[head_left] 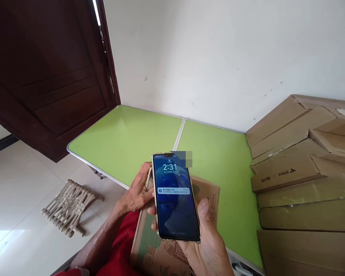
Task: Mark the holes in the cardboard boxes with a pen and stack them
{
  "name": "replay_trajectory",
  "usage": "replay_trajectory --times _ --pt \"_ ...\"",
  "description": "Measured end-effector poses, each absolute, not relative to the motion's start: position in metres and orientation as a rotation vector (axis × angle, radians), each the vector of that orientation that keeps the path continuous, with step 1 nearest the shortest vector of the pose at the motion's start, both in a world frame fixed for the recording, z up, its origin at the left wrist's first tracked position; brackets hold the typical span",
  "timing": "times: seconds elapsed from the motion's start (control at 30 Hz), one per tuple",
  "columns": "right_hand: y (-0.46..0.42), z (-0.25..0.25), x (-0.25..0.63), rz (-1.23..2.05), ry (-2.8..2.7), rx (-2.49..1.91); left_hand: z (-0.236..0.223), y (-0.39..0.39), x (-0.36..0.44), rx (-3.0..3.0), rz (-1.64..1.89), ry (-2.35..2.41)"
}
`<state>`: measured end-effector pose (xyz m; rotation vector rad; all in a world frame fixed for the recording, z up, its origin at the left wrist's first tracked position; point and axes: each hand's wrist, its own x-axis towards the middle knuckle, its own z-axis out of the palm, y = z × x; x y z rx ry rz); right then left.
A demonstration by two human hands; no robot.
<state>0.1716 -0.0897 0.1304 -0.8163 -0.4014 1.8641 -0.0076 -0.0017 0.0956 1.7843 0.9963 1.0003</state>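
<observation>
My right hand (208, 237) holds a smartphone (176, 211) from beneath, thumb along its right edge and fingertips showing at its left edge. The lit lock screen reads 2:31 with a notification bar below. Behind and under the phone is a printed cardboard box (143, 245), tilted against the near side of the green table (126, 142). My left hand (136, 191) grips the box at its upper left edge, the thumb close to the phone's left side. The phone and my right hand cover much of the box.
Flattened cardboard boxes (287, 176) are stacked along the table's right end. A white wall (218, 57) stands behind the table, and a dark wooden door (51, 76) is at the left. A woven stool (71, 207) sits on the tiled floor at left.
</observation>
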Motion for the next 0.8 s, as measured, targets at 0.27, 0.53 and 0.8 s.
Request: replay_trajectory --times 0.27,0.53,0.8 --pt "-0.091 0.138 0.176 1.793 -0.411 -0.842 0.096 -0.002 -0.009 1.771 1.005 0.972" --pt "-0.071 0.155 0.264 1.063 -0.513 -1.127 0.099 -0.005 -0.01 1.705 0.913 1.025" --pt "0.0 0.115 0.327 0.918 -0.519 -1.194 0.097 -0.004 -0.011 1.679 0.901 1.026"
